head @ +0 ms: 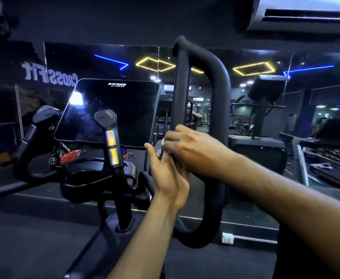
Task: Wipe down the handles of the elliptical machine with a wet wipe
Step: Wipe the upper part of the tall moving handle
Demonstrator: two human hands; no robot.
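1. Handle first: we see the looped, foam-covered black bar of the elliptical rising right of centre, bending over at the top and curving back under near us. Its surface is matte and dark; we cannot tell whether any stretch is already damp.
2. Wet wipe: only a small white edge shows, pressed against the handle's left upright between our two hands. Most of it is hidden.
3. Our right hand reaches across with its fingers curled round the upright and the wipe, which we judge keeps the cloth tight on the foam for a rubbing stroke.
4. Our left hand comes up from below, thumb raised and fingers wrapped round the same bar just under the right hand, probably steadying it against swinging.
5. Further left stand the dark console screen, a short fixed grip with metal sensor bands, and a cup holder.
6. A mirror wall lies beyond.
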